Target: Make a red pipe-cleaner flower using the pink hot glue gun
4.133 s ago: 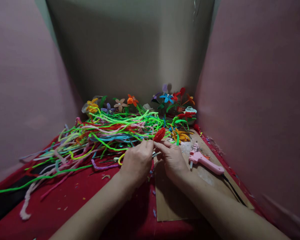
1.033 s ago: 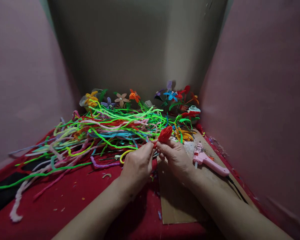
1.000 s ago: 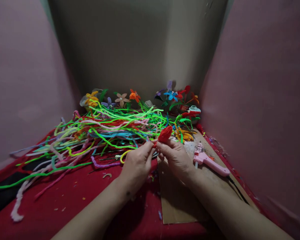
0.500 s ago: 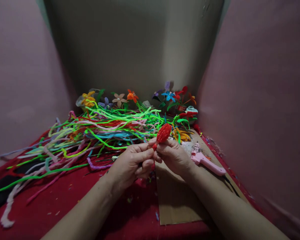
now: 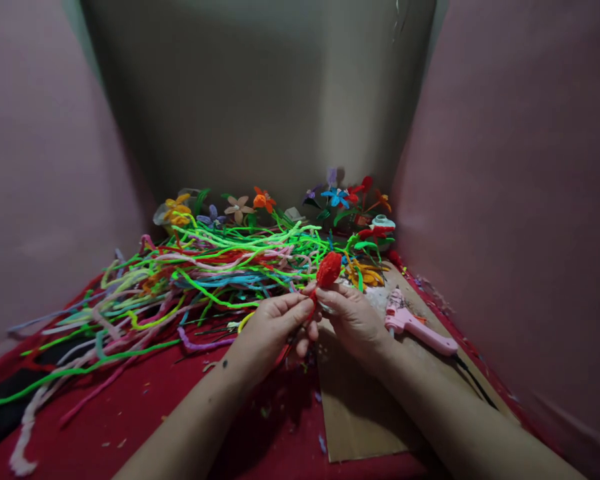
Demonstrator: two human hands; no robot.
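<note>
A red fuzzy pipe-cleaner bud (image 5: 329, 269) points up and slightly right between my two hands. My left hand (image 5: 280, 327) pinches the red stem below the bud with thumb and forefinger, and part of that stem runs down behind its fingers. Close against it, my right hand (image 5: 353, 317) grips the base of the bud, its fingertips partly hidden. Both hands are raised over the near edge of the pipe-cleaner pile and a cardboard sheet (image 5: 360, 420).
Loose pipe cleaners (image 5: 240, 243) in many colours cover the left and middle of the red cloth (image 5: 150, 413). On the cardboard lies a pink glue gun (image 5: 423, 330) with a black cord. Finished pipe-cleaner flowers (image 5: 264, 200) stand along the back. Pink walls (image 5: 525, 200) rise at both sides.
My left fingers have shifted down and opened a little around the stem, so more of the red stem shows. The bud remains held, a little more upright. The view has shifted slightly.
</note>
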